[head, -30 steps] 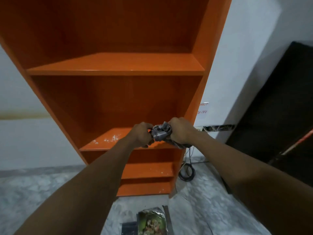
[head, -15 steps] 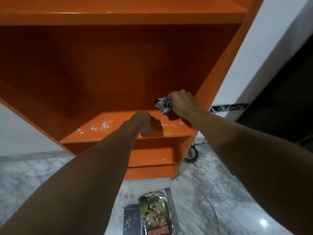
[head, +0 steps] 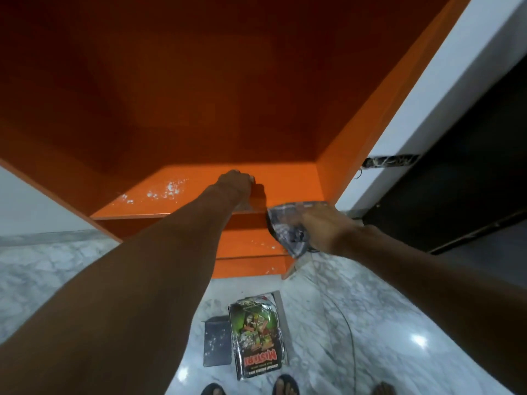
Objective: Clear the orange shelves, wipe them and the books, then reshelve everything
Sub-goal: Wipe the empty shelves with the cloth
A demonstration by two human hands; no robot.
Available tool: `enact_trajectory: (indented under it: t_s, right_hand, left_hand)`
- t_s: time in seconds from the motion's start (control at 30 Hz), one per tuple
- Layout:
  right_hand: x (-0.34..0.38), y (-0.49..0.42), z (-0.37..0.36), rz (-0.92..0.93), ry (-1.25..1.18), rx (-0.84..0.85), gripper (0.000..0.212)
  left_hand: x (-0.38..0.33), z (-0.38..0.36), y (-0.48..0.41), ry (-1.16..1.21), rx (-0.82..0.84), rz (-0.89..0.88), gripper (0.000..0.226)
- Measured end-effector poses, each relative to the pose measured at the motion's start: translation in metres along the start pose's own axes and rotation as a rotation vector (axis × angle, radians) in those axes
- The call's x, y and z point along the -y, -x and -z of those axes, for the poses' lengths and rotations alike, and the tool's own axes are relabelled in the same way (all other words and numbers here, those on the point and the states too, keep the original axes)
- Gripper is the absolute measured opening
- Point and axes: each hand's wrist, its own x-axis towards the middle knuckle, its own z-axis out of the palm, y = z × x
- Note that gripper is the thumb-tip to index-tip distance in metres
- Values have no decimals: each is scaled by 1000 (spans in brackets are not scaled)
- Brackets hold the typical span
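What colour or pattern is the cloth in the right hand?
The cloth is grey and white with darker lines, roughly checked; seen in the head view.

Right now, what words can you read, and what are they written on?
"MISTERI": red letters, upside down from here, on the glossy book on the floor.
Smaller line beside that title: too blurred to read.
Dark book next to it: no text visible.

At six o'clock, the book [head: 256, 334] shows "MISTERI" in red, upside down to me. I can't read its smaller line.
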Motion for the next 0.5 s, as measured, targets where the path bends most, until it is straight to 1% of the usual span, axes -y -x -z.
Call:
enact_trajectory:
  t_s: [0.07,0.13,0.2,0.27,0.33,0.37,0.4,0.47,0.5]
  right_hand:
    - [0,13,1,-24,-91,56,45]
    - [-1,12,13,-69,-170,17,46]
    - [0,-6,36,-62,-219,-133,44]
    - [-3,-38,58,-116,-203,-269,46]
    - [-9,-76,67,-183,-175,-329,47]
    - [-9,-90,66,-199,-161,-312,46]
    - [-8,-100,62,-206,-118,-259,47]
    - [-2,-107,50,-191,5,-147,55]
    - [1,-104,44,-161,42,-128,57]
  left_hand:
    - [1,-2,-2,0,-26,-30,54]
    - [4,-5,-5,-22,-31,-43,61]
    - [6,-7,-5,-41,-65,-67,58]
    - [6,-10,-7,-40,-99,-67,56]
    - [6,-9,-7,-68,-119,-87,61]
    - [7,-10,-9,-84,-103,-78,63]
    - [6,-12,-11,-80,-90,-65,64]
    - [5,-14,-11,-55,-82,-45,63]
    - [6,-12,-10,-38,-80,-27,62]
